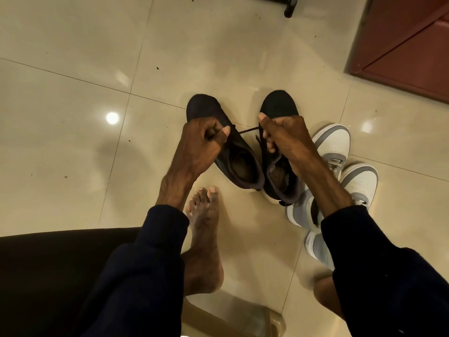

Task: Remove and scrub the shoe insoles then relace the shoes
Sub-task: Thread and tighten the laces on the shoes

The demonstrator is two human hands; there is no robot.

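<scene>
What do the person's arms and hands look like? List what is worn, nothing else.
The left hand and right hand are bare: no gloves, rings or watch show. Both arms wear dark navy long sleeves. The left sleeve and right sleeve each end in a snug cuff short of the wrist, leaving the lower forearm uncovered.
</scene>
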